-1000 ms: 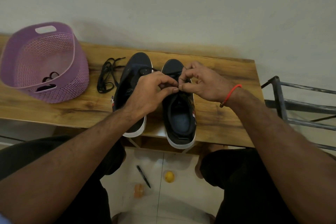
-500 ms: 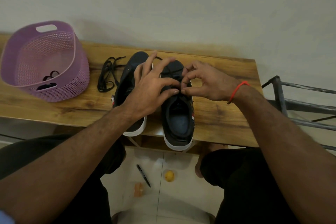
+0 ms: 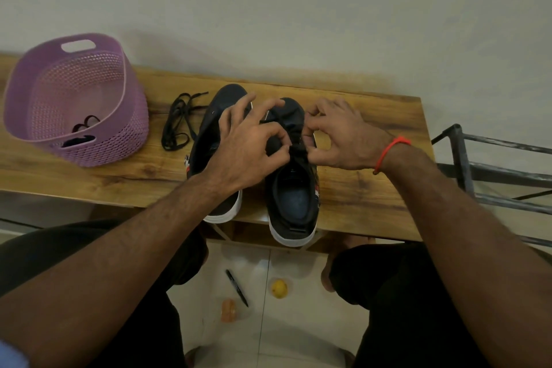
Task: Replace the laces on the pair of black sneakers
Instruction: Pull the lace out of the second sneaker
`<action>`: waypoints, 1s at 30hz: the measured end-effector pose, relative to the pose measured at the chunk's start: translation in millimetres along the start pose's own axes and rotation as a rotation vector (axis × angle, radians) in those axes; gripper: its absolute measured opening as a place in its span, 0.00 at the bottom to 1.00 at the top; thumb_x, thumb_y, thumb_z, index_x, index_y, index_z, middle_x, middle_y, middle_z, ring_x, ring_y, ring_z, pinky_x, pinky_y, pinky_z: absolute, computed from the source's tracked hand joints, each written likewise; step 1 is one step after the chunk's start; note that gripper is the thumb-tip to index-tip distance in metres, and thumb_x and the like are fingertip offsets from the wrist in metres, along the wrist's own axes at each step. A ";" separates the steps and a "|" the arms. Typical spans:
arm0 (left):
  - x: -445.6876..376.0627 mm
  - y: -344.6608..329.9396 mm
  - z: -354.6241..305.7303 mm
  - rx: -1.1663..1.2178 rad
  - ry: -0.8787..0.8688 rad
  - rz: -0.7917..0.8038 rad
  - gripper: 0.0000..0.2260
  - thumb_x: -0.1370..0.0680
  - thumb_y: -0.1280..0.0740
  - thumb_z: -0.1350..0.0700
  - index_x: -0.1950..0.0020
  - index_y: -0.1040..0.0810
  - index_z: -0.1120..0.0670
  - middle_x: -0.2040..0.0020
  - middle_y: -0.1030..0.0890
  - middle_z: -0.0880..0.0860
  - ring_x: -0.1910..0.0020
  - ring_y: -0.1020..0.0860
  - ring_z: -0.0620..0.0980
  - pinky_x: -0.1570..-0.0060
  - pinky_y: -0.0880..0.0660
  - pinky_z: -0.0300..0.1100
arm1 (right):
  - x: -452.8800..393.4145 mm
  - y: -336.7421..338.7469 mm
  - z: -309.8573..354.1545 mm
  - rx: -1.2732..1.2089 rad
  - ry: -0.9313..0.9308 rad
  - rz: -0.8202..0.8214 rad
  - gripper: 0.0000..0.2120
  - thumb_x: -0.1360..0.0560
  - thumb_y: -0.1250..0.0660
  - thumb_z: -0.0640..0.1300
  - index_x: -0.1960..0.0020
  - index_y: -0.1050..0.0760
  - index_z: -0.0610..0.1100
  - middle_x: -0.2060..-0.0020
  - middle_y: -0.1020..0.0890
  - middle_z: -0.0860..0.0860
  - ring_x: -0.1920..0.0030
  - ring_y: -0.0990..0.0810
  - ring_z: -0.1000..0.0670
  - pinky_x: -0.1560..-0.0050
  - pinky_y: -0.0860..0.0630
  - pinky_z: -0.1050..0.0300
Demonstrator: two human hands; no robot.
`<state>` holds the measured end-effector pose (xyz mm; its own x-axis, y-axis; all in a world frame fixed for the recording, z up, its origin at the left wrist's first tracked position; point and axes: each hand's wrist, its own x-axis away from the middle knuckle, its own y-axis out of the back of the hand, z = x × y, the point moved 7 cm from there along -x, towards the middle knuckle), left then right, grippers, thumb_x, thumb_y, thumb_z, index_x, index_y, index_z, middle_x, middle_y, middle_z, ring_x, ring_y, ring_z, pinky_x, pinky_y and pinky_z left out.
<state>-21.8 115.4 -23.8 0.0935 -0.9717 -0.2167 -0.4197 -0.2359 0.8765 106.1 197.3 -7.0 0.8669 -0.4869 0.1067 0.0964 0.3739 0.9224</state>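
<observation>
Wooden plank tabletop (image 3: 89, 176) runs along a pale wall. Grey metal rack frame (image 3: 490, 176) stands off its right end.

Lilac perforated plastic basket (image 3: 98, 140) sits at the left of the tabletop, tilted toward the camera; dark items inside, too small to identify.

Two black canvas sneakers with white soles stand side by side mid-tabletop, toes to the wall, heels overhanging the near edge. Left sneaker (image 3: 212, 134) is mostly covered by the left forearm. Right sneaker (image 3: 294, 197) shows its open mouth and blue-grey insole.

Left hand (image 3: 242, 152): thumb and forefinger pinched at the right sneaker's eyelet area, other fingers splayed over both toes. Right hand (image 3: 340, 140), thin orange thread band (image 3: 388, 149) on the wrist, pinches at the same spot from the other side. Both appear to grip the black lace on that sneaker (image 3: 295, 148); lace detail is dark and blurred.

Loose coiled black shoelace (image 3: 179, 122) lies on the tabletop between basket and left sneaker, touching neither.

On the tiled floor (image 3: 298, 323) below: black pen (image 3: 237, 288), small yellow ball (image 3: 279, 288), small orange object (image 3: 228, 309).
</observation>
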 end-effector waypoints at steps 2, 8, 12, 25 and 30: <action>-1.2 -0.1 -1.7 0.014 -0.041 0.026 0.08 0.25 0.32 0.43 0.49 0.16 0.42 0.22 0.36 0.45 0.20 0.50 0.58 0.27 0.53 0.62 | -0.1 -2.1 -1.2 0.008 -0.024 0.019 0.08 0.28 0.31 0.57 0.52 0.25 0.56 0.37 0.33 0.54 0.34 0.38 0.49 0.34 0.37 0.41; -3.5 3.2 -1.5 0.024 -0.038 0.078 0.07 0.24 0.28 0.43 0.50 0.15 0.42 0.21 0.36 0.44 0.20 0.52 0.58 0.27 0.54 0.60 | -3.7 -3.9 1.2 0.056 0.010 0.052 0.07 0.24 0.31 0.56 0.49 0.20 0.55 0.29 0.33 0.56 0.27 0.42 0.47 0.31 0.41 0.38; -3.0 1.5 3.9 0.003 0.050 0.065 0.05 0.22 0.31 0.43 0.52 0.18 0.43 0.23 0.35 0.42 0.20 0.50 0.55 0.26 0.54 0.58 | -1.6 5.6 -1.9 0.012 0.009 -0.008 0.03 0.25 0.30 0.52 0.53 0.20 0.54 0.36 0.29 0.58 0.30 0.38 0.50 0.34 0.37 0.40; -3.0 -0.8 1.2 0.098 0.074 0.109 0.06 0.21 0.31 0.45 0.46 0.17 0.43 0.22 0.35 0.42 0.21 0.50 0.53 0.27 0.54 0.55 | -6.6 1.4 -4.5 -0.111 -0.021 0.016 0.04 0.23 0.31 0.54 0.55 0.24 0.61 0.34 0.27 0.55 0.31 0.33 0.49 0.34 0.33 0.34; -3.2 -9.9 2.3 0.200 0.118 0.167 0.07 0.19 0.36 0.48 0.51 0.19 0.45 0.23 0.35 0.43 0.22 0.49 0.49 0.27 0.54 0.53 | -2.9 8.1 -6.1 -0.174 -0.018 -0.016 0.02 0.24 0.31 0.48 0.55 0.22 0.54 0.39 0.26 0.51 0.36 0.30 0.50 0.32 0.33 0.43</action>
<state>-20.0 120.8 -32.8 0.1073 -0.9941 -0.0146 -0.6071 -0.0771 0.7909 107.3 206.5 -2.0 0.8561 -0.5070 0.1005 0.1944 0.4961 0.8462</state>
